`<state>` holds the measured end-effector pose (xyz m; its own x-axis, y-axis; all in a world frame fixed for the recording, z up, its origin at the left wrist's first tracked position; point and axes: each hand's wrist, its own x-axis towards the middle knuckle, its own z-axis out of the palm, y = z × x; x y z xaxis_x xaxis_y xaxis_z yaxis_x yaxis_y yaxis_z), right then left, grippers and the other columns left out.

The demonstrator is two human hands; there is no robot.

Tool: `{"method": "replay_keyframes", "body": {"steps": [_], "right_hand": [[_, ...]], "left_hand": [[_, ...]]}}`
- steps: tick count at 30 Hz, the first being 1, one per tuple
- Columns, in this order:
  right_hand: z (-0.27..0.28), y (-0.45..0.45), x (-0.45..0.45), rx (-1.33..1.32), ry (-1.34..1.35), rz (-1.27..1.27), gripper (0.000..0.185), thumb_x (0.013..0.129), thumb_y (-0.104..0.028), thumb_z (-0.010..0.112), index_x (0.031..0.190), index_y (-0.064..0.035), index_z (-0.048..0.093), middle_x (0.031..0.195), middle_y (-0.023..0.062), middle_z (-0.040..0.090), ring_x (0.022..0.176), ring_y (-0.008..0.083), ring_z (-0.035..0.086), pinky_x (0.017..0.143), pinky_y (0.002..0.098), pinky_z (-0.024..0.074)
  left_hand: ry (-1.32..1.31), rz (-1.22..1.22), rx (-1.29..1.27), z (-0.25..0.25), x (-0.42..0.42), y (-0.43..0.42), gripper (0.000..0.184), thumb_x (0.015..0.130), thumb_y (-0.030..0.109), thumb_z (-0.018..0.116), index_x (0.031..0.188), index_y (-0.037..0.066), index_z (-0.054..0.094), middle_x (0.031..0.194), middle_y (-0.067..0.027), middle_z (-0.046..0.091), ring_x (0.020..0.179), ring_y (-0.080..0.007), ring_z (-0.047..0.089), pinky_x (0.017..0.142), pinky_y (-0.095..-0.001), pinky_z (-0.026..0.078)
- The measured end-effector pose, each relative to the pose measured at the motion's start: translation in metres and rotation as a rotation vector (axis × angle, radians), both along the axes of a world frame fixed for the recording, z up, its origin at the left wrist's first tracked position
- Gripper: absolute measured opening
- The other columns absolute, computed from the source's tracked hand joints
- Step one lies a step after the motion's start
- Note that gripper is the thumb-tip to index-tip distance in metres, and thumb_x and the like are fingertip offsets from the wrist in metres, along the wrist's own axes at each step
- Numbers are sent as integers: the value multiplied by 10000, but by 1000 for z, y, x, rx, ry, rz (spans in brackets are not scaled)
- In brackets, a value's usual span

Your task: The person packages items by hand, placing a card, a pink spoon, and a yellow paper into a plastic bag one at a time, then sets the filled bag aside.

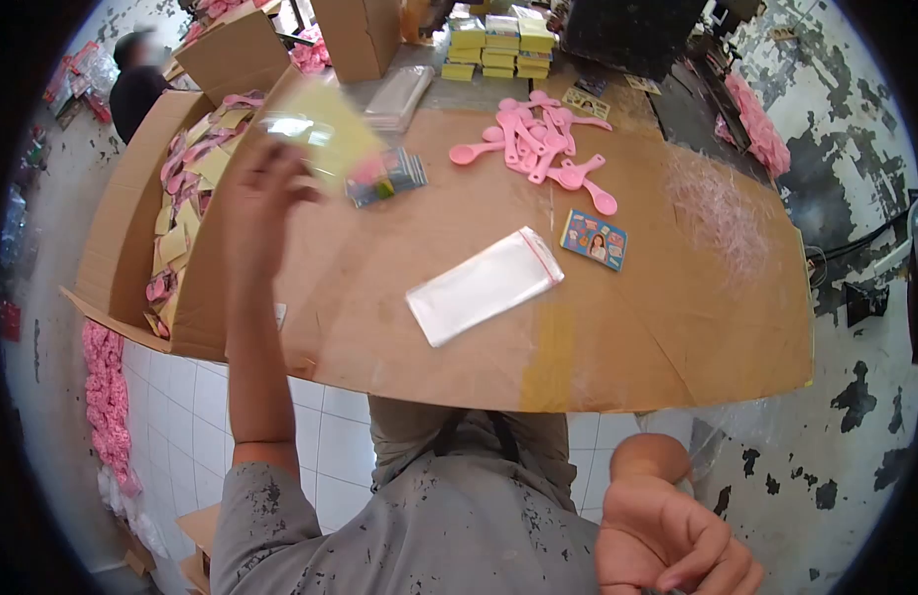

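Note:
My left hand [272, 188] is raised over the left of the table, beside the open carton. Its fingers are closed on a clear packet with a yellow card [332, 134], smeared by motion; a pink patch shows at its lower corner. Below the packet lies a small pile of picture cards [387, 180]. My right hand [672, 535] is low, off the table's near edge, palm up with loosely curled fingers and nothing visible in it. Clear plastic bags [485, 286] lie mid-table, with a blue picture card stack [594, 240] to their right. Pink measuring spoons [543, 144] are heaped behind.
On the left stands an open carton [196, 322] of packets with yellow cards and pink pieces. Yellow-edged card stacks [498, 45] and more clear bags [399, 97] are at the back. Shredded plastic [722, 213] lies right. A person [136, 84] is at far left.

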<state>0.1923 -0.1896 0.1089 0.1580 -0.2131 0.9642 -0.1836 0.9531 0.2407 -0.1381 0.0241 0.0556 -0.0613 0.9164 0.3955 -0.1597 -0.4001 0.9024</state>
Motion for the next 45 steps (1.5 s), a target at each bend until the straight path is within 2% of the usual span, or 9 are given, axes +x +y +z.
{"method": "replay_keyframes", "body": {"steps": [6, 9, 12, 18, 23, 27, 30, 33, 45], "right_hand": [[0, 0, 9, -450, -315, 720, 277, 900, 15, 723, 1127, -74, 592, 1100, 40, 536, 950, 183, 620, 768, 337, 503], [-7, 2, 8, -404, -357, 543, 244, 899, 11, 714, 1094, -85, 604, 1052, 47, 553, 877, 201, 628, 757, 336, 501], [-6, 6, -35, -112, 310, 255, 135, 939, -60, 685, 1046, -91, 610, 1033, 53, 563, 829, 215, 629, 743, 346, 502], [-13, -5, 2, -363, -297, 399, 161, 964, -58, 689, 1104, -93, 618, 1069, 19, 547, 924, 168, 614, 723, 336, 480], [-6, -5, -18, -208, 74, 330, 103, 985, -92, 672, 1074, -89, 620, 1067, 10, 552, 910, 164, 615, 713, 324, 466], [-4, -2, 17, -409, -354, 514, 153, 960, -21, 688, 1081, -86, 621, 1088, 15, 556, 936, 153, 610, 719, 315, 463], [-15, 0, -9, -229, 8, 66, 160, 951, -33, 698, 1071, -89, 609, 1059, 33, 565, 914, 171, 617, 704, 324, 462], [-5, 11, -15, -259, 96, 373, 136, 939, -37, 701, 1029, -85, 610, 1024, 38, 564, 877, 180, 615, 701, 329, 456], [1, 54, 26, -528, -272, 266, 123, 1010, -197, 611, 990, -75, 614, 991, 55, 579, 803, 226, 630, 762, 372, 521]], "left_hand": [[-585, 209, -197, 15, -97, -7, 525, 1064, 244, 591, 1482, -36, 439, 1469, -202, 546, 1395, -284, 526, 1151, -391, 465], [-301, 156, -131, -17, -83, -26, 541, 1088, 240, 525, 1528, -39, 378, 1545, -221, 478, 1467, -309, 449, 1189, -419, 434], [67, 117, -197, -24, -27, -39, 474, 1081, 238, 523, 1500, 20, 474, 1408, -164, 612, 1242, -251, 635, 1040, -364, 513], [697, -283, -125, -25, 72, -30, 397, 979, 157, 693, 1357, 59, 616, 1119, -74, 717, 954, -152, 681, 848, -312, 538], [1021, -168, 98, -5, 102, -3, 361, 922, 158, 752, 1266, 74, 685, 1023, -33, 735, 897, -128, 667, 820, -308, 530], [1164, 303, 335, 27, 27, 84, 293, 935, 196, 730, 1197, 65, 731, 1009, -71, 740, 883, -184, 685, 804, -327, 545], [1285, 619, 445, 44, -72, 163, 375, 963, 327, 699, 1229, 63, 714, 1112, -151, 732, 1014, -297, 711, 899, -403, 552], [1492, 863, 326, 21, -180, 241, 587, 945, 547, 652, 1302, 81, 672, 1220, -238, 689, 1129, -413, 661, 980, -496, 524], [1988, 532, -53, -48, -373, 311, 976, 862, 714, 675, 1518, 21, 466, 1248, -261, 663, 1174, -384, 631, 1011, -469, 491]]}}
